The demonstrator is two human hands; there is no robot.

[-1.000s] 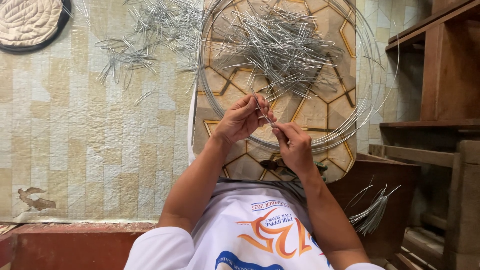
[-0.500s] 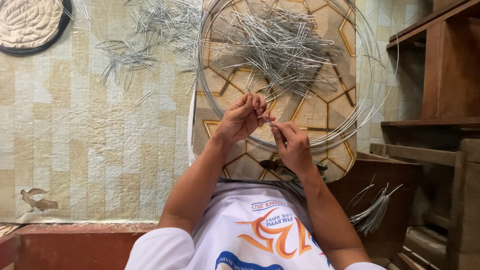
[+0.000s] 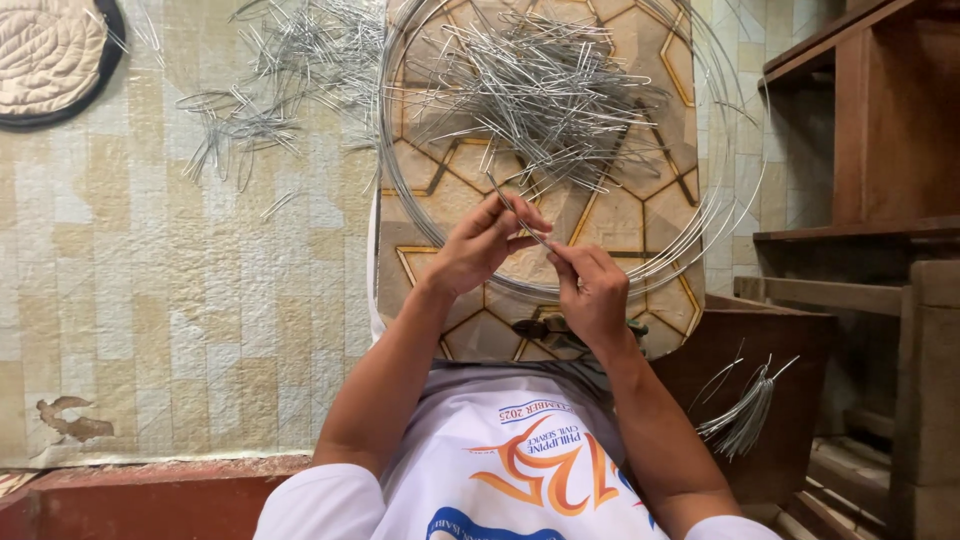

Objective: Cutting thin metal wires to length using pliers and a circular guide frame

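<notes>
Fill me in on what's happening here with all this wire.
A person works bare-handed over a patterned board. The left hand and right hand together pinch one short wire piece between their fingertips, above the board. A heap of cut wire pieces lies on the board inside a large wire coil, and more pieces are scattered on the floor mat. A wire bundle sits to the right.

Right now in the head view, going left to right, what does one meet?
Round quilted cushion → loose wire pieces on the floor → left hand → right hand → bundle of wires → wooden shelf unit.
</notes>
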